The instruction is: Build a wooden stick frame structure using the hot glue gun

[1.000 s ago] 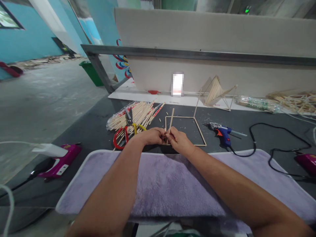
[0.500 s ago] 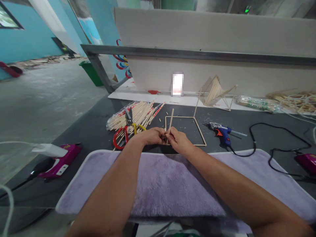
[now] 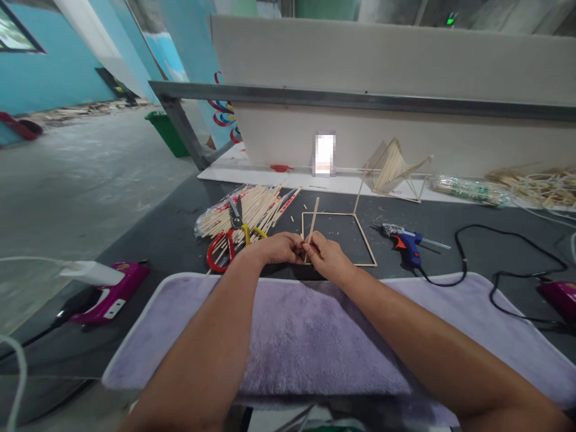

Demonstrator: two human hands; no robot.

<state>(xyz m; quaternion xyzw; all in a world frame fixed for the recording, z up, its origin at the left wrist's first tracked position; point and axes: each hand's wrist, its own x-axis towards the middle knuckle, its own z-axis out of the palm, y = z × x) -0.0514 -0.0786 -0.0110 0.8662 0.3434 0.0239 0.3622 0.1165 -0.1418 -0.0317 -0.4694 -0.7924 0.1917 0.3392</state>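
Observation:
A square frame of thin wooden sticks (image 3: 365, 241) lies flat on the dark table, one stick rising from its far right corner. My right hand (image 3: 327, 255) pinches an upright wooden stick (image 3: 314, 215) at the near left corner, tilted slightly right. Right beside it, my left hand (image 3: 283, 247) has its fingers closed at the frame's left side, touching the right fingertips. Fingers hide the corner and the stick's lower part. Left of my hands, red and yellow scissors (image 3: 229, 247) rest on a bag of loose sticks (image 3: 256, 207).
A blue glue gun (image 3: 408, 247) with a black cord lies at right. Behind stand a stick model (image 3: 390, 171) and a bright, blurred phone-like screen (image 3: 324, 153). A purple towel (image 3: 288, 336) covers the near edge. Magenta power strips (image 3: 119, 294) sit at both sides.
Almost nothing differs. The upright stick's top leans a little further right, while both hands keep their place at the corner.

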